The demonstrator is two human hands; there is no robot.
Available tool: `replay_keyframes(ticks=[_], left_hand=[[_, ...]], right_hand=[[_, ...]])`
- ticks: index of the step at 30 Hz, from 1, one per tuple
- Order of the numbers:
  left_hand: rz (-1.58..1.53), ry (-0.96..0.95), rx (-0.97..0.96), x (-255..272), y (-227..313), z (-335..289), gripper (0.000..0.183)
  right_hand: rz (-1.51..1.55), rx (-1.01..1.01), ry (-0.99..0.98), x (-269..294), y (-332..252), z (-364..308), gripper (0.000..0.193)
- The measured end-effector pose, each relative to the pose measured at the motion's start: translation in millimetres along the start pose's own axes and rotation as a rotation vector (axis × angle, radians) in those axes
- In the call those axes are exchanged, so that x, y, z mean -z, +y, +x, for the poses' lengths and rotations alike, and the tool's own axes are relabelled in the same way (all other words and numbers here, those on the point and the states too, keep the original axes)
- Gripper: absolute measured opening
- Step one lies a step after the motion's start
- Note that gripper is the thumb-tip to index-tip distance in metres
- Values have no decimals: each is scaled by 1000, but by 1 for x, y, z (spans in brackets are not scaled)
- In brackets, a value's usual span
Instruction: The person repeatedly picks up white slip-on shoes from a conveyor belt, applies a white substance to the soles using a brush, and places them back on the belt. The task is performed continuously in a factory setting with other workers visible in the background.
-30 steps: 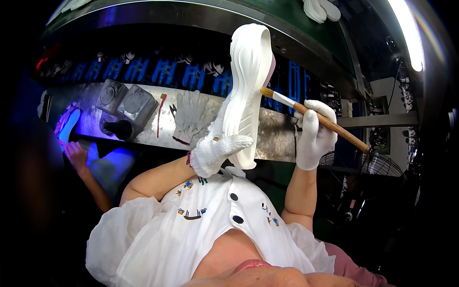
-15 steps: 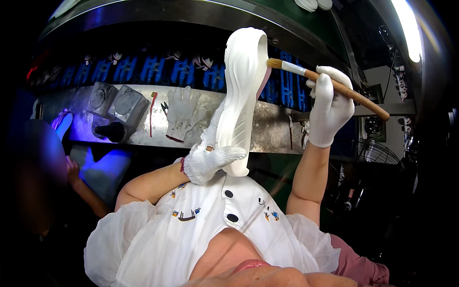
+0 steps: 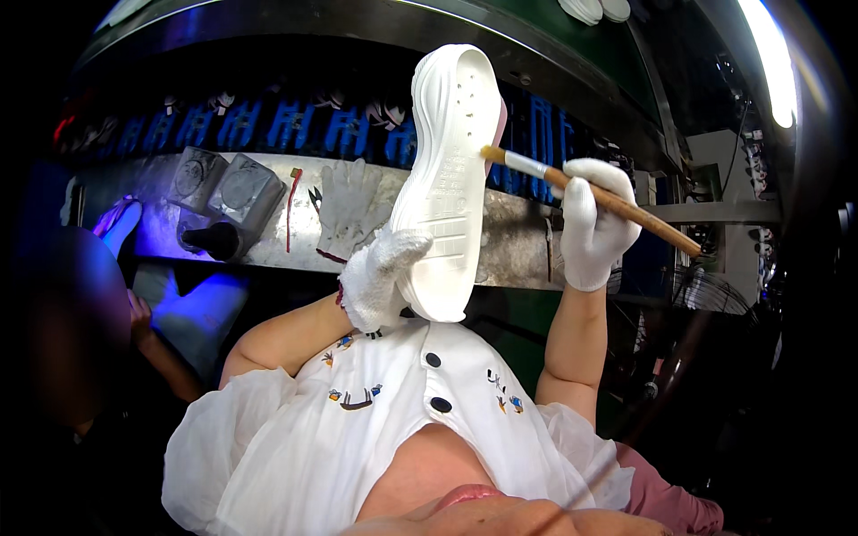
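Note:
A white shoe sole (image 3: 447,196) stands out lengthwise in front of me, its hollow inner face turned up toward me. My left hand (image 3: 380,277), in a white knit glove, grips the sole low on its left side, thumb over the edge. In a white glove too, my right hand (image 3: 597,219) pinches a paintbrush (image 3: 626,210) with a wooden handle and pale ferrule. The brush's tan bristles are at the sole's right inner edge, about mid-length; whether they touch it I cannot tell.
On the metal bench (image 3: 509,246) lie a spare glove (image 3: 349,210), a red toothbrush-like tool (image 3: 293,210) and two grey containers (image 3: 246,196), a black nozzle beside them. Blue racks (image 3: 286,127) with shoe parts run behind. Another person's arm (image 3: 165,357) is at the left.
The sole has been rolled from its side so that its inner face shows. My right hand has moved slightly left and down with the brush, its bristles now lower along the sole.

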State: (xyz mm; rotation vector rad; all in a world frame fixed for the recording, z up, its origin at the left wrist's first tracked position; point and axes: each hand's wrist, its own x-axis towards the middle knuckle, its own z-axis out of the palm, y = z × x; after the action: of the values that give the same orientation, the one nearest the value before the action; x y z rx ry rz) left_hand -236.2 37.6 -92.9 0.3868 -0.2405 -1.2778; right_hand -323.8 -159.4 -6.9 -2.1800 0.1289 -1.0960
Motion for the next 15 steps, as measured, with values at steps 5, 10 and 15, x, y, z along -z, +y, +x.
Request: replay_keyframes(ticks=[5,10,15], left_hand=[[-91,-135,-232,7,10,11,84],[-591,-386,-73,19,32,16,99],[-685,-436,-20,26,55,3,98]], right_hand=[[148,23,173,2,-3,-18,13],[433,-190,425,5,-6,-29,22],[444,-296,463,-2,-8,-41,21]])
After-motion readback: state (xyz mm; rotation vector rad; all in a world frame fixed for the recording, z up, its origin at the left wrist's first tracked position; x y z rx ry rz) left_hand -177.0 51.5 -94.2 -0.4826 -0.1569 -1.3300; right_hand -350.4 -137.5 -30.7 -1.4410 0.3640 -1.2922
